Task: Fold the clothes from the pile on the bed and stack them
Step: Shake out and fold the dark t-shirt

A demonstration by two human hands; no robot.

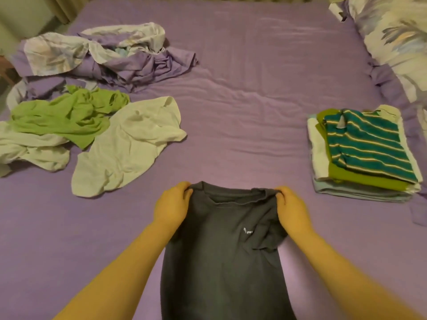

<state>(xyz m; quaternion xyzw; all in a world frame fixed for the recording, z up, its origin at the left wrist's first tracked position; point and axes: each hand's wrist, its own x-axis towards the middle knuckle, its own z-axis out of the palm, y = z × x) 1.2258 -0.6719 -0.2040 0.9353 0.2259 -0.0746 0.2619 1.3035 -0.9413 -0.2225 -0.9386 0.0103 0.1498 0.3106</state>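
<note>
Left hand [172, 205]: gripped the dark grey T-shirt [221, 255] at one shoulder.
Right hand [291, 207]: pinched the other shoulder.
T-shirt: near edge of purple bed [242, 93].
Folded stack [362, 153]: right.
Pile [87, 125]: left.

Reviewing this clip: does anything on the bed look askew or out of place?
Only slightly: the striped shirt topping the folded stack lies rotated against the layers below, so green and white edges stick out. The unfolded pile is expected. Both hands, left and right, grip the grey shirt.
</note>
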